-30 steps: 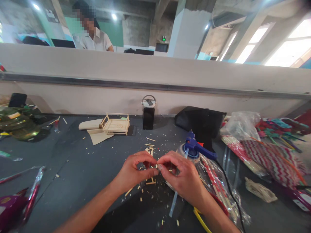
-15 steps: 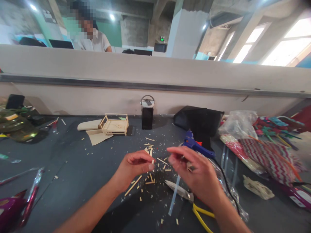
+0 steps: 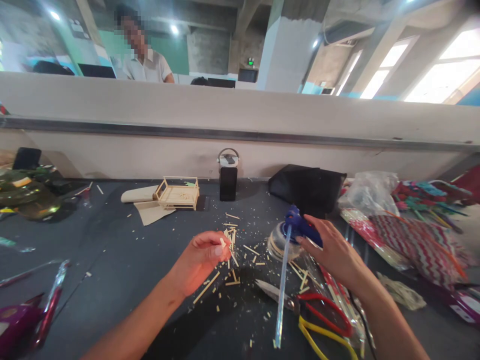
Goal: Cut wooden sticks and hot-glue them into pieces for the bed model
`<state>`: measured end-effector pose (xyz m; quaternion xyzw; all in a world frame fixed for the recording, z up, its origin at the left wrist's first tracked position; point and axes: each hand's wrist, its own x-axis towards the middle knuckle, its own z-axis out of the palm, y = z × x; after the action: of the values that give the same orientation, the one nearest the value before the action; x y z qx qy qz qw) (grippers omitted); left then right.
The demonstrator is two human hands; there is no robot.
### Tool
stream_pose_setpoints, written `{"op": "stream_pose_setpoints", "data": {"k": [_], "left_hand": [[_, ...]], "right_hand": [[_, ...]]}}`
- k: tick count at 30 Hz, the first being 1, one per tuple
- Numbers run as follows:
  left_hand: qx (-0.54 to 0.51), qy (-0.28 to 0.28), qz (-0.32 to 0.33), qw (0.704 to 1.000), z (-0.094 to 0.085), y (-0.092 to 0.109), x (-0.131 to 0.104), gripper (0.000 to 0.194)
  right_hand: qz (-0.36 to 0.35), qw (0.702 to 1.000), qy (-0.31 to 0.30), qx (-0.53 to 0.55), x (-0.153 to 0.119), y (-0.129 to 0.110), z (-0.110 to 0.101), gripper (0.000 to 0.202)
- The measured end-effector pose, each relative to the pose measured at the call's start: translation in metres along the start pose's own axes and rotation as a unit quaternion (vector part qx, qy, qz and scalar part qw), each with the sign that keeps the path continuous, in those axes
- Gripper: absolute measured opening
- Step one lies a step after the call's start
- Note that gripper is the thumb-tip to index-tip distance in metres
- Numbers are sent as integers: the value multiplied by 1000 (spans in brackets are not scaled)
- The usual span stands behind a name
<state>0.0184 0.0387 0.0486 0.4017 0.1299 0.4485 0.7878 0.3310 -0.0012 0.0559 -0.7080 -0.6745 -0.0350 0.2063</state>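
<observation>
A small pale wooden stick piece (image 3: 223,243) is pinched between the thumb and fingers of my left hand (image 3: 204,257), above the loose sticks. My right hand (image 3: 333,247) is closed around the handle of a blue hot glue gun (image 3: 294,220), with a long clear glue stick (image 3: 283,295) jutting from it towards me. Below the gun stands a round clear container (image 3: 276,242), partly covered. Short cut sticks (image 3: 232,235) and crumbs lie scattered between my hands. A metal-bladed cutting tool (image 3: 270,289) with red and yellow handles rests under the glue stick.
A small wooden stick frame (image 3: 179,194) stands at the back left by a paper sheet (image 3: 150,212). Behind are a dark-fronted device (image 3: 228,182) and a black bag (image 3: 307,187). Plastic packets (image 3: 375,240) and patterned cloth (image 3: 416,240) lie right. A person (image 3: 148,65) is beyond the partition.
My right hand has moved right and taken hold of the glue gun, whose glue stick now points towards me. The left hand has shifted slightly left, still pinching the stick piece.
</observation>
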Motion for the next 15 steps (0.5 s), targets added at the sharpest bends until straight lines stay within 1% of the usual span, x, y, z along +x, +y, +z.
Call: {"op": "stream_pose_setpoints", "data": {"k": [3, 6, 9, 11, 12, 13, 14, 15], "left_hand": [[20, -1, 2, 1000, -3, 0, 1, 8], [33, -1, 6, 999, -6, 1, 1, 9], [31, -2, 15, 999, -9, 3, 1, 8], [30, -3, 22, 999, -9, 4, 2, 8], [29, -2, 26, 999, -9, 5, 2, 8], [28, -2, 30, 999, -9, 5, 2, 8], [26, -1, 34, 999, -10, 6, 3, 8], [25, 0, 38, 999, -10, 6, 3, 9]], "right_hand": [[4, 999, -14, 32, 3, 4, -3, 56], [10, 997, -23, 68, 9, 7, -3, 53], [34, 994, -6, 101, 14, 10, -1, 52], [74, 986, 30, 147, 13, 12, -3, 53], [106, 975, 57, 189, 10, 13, -7, 52], [140, 955, 86, 246, 6, 13, -12, 50], [166, 929, 109, 313, -1, 11, -19, 46], [181, 899, 120, 381, -8, 8, -26, 40]]}}
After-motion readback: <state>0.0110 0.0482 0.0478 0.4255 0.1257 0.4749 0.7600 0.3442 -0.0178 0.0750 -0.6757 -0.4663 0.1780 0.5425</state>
